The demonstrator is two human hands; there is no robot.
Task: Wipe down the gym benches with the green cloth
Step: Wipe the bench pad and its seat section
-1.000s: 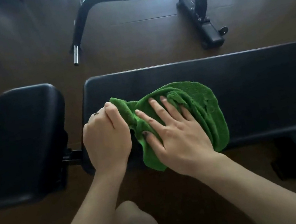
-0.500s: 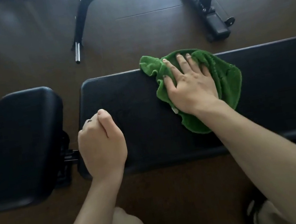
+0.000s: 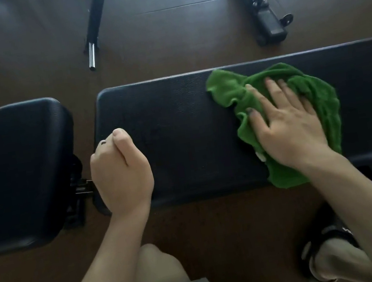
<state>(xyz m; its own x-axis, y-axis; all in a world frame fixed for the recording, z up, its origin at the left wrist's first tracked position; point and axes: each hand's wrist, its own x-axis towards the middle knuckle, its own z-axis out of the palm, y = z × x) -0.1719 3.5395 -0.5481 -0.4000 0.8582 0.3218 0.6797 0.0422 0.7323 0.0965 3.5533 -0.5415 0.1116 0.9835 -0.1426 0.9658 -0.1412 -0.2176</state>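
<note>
right hand (image 3: 286, 125) flat, fingers straight, pressing cloth (image 3: 315, 101) on surface (image 3: 178, 129), frame right. left hand (image 3: 120, 173) fisted, empty, lower left.

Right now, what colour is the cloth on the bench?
Green. The cloth shows best in the head view, against the black bench pad.

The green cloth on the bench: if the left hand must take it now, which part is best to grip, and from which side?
Probably the loose bunched corner of the green cloth, pinched from the left. It sticks out beyond the right hand, which presses the middle flat on the long bench pad, and it faces the left hand.
</note>
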